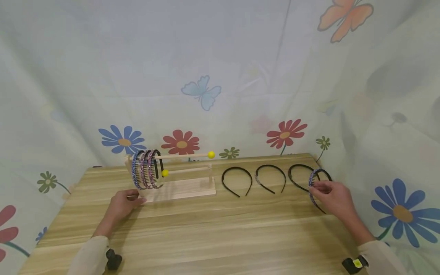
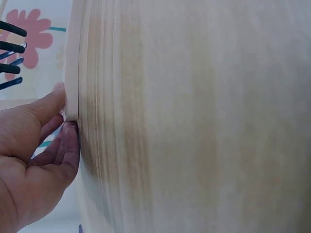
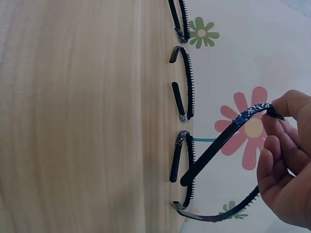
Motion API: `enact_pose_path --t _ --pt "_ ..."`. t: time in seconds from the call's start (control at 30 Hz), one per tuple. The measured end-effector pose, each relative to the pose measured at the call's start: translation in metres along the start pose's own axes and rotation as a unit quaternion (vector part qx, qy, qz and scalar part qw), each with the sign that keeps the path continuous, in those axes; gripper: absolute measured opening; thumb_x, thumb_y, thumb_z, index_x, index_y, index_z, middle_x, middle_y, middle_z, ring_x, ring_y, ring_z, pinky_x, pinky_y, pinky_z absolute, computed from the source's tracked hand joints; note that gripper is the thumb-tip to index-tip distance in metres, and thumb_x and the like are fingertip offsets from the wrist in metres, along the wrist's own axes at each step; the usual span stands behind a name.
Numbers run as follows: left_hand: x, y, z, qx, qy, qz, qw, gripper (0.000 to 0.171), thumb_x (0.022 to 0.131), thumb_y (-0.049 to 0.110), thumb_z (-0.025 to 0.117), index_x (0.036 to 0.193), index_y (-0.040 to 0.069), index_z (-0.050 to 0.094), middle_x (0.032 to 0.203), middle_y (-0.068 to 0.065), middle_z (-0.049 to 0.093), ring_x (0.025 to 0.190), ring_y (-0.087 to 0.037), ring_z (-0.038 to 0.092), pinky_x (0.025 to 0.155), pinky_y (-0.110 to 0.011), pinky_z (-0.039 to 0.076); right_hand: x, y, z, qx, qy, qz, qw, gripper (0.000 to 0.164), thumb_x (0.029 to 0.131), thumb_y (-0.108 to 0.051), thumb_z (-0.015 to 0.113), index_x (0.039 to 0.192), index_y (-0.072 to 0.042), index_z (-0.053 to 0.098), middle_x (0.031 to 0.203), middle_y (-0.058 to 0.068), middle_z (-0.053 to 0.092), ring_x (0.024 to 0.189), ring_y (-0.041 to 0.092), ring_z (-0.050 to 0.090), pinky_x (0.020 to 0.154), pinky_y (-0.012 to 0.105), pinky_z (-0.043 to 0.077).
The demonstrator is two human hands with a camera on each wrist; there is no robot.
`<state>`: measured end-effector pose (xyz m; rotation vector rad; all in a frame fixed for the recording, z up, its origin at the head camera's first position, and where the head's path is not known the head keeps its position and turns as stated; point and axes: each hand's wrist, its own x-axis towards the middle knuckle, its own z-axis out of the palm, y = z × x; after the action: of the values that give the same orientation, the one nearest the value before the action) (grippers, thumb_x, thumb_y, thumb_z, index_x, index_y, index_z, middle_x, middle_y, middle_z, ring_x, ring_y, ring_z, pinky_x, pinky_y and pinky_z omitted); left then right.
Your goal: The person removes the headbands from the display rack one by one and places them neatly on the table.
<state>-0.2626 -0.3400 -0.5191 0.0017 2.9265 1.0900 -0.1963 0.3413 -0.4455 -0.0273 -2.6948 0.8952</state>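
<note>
My left hand [image 1: 124,204] pinches the front left corner of a wooden headband stand [image 1: 192,188], thumb on one face and fingers on the other, as the left wrist view shows up close. Glittery headbands [image 1: 141,172], blue and pink, hang side by side at the left of the stand's rods. Over at the right, my right hand [image 1: 331,196] pinches a toothed black headband [image 3: 250,112] with blue and silver glitter by its curved top. Its two ends point toward the table in the right wrist view.
Three black headbands lie in a row on the wooden table: one near the stand [image 1: 237,168], a middle one [image 1: 271,165] and one [image 1: 292,179] beside the held headband. Yellow balls [image 1: 211,155] cap the stand's rods. A flowered curtain [image 1: 233,114] rises behind the table.
</note>
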Motion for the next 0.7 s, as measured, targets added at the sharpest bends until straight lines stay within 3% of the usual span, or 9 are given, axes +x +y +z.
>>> enact_pose_path --t 0.37,0.7 --pt "0.002 -0.003 0.001 -0.002 0.004 0.009 1.0000 0.057 0.095 0.032 0.074 0.130 -0.011 0.062 0.125 -0.029 0.067 0.112 -0.044 0.068 0.089 -0.052 0.058 -0.009 0.010 -0.003 -0.001 -0.042 0.052 0.998 0.043 0.094 -0.038 0.075 0.110 0.002 0.076 0.104 0.020 0.076 0.094 0.035 0.070 0.066 0.031 0.053" --pt "0.002 -0.004 0.001 0.000 0.002 0.010 0.9999 0.057 0.095 0.032 0.074 0.130 -0.011 0.063 0.125 -0.030 0.067 0.112 -0.045 0.067 0.089 -0.052 0.058 -0.011 0.017 -0.006 -0.011 -0.089 0.073 0.993 0.044 0.094 -0.037 0.074 0.111 0.003 0.075 0.099 0.018 0.076 0.091 0.034 0.071 0.067 0.036 0.055"
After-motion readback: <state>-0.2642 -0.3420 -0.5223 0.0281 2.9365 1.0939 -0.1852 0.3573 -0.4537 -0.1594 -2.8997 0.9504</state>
